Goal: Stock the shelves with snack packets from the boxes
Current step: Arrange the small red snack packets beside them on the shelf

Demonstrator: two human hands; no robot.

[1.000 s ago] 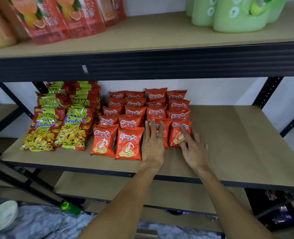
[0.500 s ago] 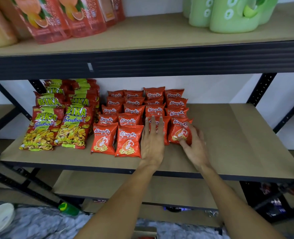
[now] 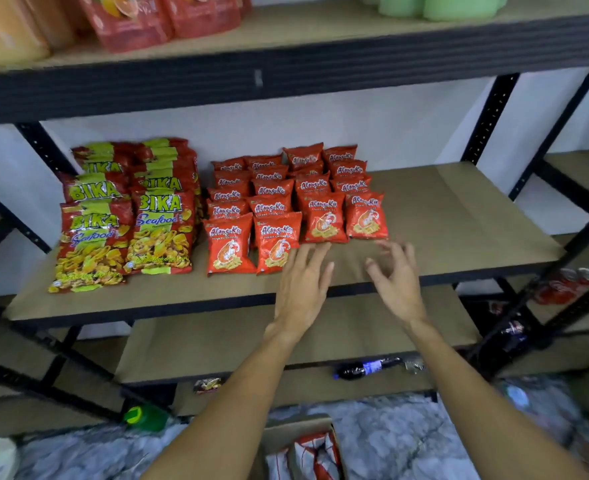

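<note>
Several small orange-red shrimp snack packets (image 3: 324, 216) lie in overlapping rows on the middle wooden shelf (image 3: 459, 216). To their left lie larger red and yellow Bika Seafood packets (image 3: 161, 230). My left hand (image 3: 303, 289) hovers just in front of the front-row packets, fingers straight, holding nothing. My right hand (image 3: 398, 282) is beside it over the shelf's front edge, fingers loosely spread and empty. Below, an open cardboard box (image 3: 300, 448) on the floor holds more red packets.
The upper shelf (image 3: 286, 64) carries red refill pouches (image 3: 130, 19) and green plastic jugs (image 3: 435, 5). Black metal uprights (image 3: 490, 116) frame the rack. A lower shelf (image 3: 217, 344), a dark bottle (image 3: 369, 368), red cans (image 3: 563, 285) and a green cap (image 3: 144, 417) lie below.
Both hands have pulled back from the front-row shrimp packets toward the shelf edge and let go. The camera tilted down, bringing the box on the floor into view.
</note>
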